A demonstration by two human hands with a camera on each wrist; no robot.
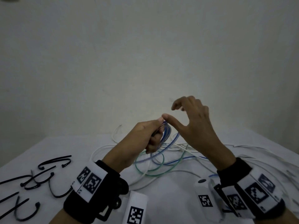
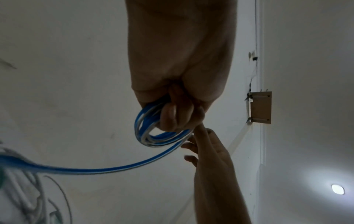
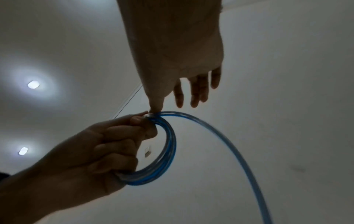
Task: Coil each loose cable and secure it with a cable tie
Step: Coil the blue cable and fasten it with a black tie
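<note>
My left hand (image 1: pixel 145 136) grips a small coil of blue-and-white cable (image 1: pixel 166 131), held upright above the table. In the left wrist view its curled fingers (image 2: pixel 172 115) wrap the coil (image 2: pixel 145 133). My right hand (image 1: pixel 194 123) is just to the right of it. The right thumb tip (image 3: pixel 156 106) touches the top of the coil (image 3: pixel 168 145), beside the left thumb. The other right fingers (image 3: pixel 195 94) are spread and hold nothing. A loose tail of the blue cable (image 3: pixel 239 154) curves away from the coil, down to the pile.
Under my hands, tangled loose white, green and blue cables (image 1: pixel 155 164) lie on the white table (image 1: pixel 48 149). Several black cable ties (image 1: pixel 40 178) are scattered at the front left. A plain wall stands right behind the table.
</note>
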